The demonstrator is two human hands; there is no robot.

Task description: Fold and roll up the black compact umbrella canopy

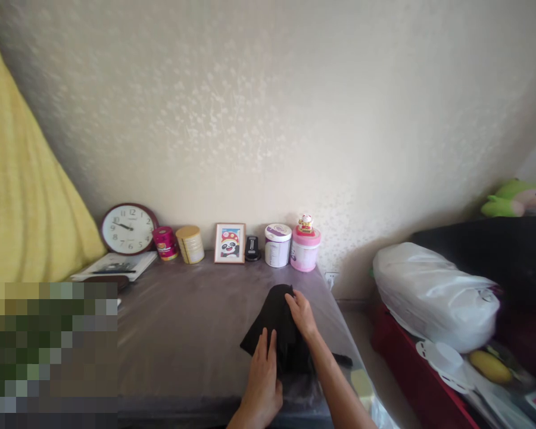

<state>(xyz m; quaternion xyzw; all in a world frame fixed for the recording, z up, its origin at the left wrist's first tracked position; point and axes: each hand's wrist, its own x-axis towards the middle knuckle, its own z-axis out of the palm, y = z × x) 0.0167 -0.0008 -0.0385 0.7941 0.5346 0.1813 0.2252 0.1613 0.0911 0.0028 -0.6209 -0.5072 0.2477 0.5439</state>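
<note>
The left hand [263, 372] lies on the near left side of the black cloth [272, 322], its fingers almost straight and slightly parted; whether its thumb pinches any fabric I cannot tell. The right hand [301, 313] is more closed, thumb and fingers gripping the cloth at its upper right edge, so it is the farther-forward of the two and the nearer to the rounded top. The cloth itself sits between and just ahead of the hands, its longer axis running roughly away from the person, with a pointed corner spreading left past the left fingertips (its lower folds are too dark to read). A dark strap-like end [342, 359] shows to the right, beyond the right forearm. All this is on the right-hand part of the grey-covered table [183, 333], near its right edge. Farther off, along the wall and well apart from the fabric, stand a purple-lidded tub [277, 250] and a pink tub [304, 255], almost straight ahead of the hands, then a panda picture [230, 244], a yellow tin [190, 245] and a round clock [129, 229] toward the left.
</note>
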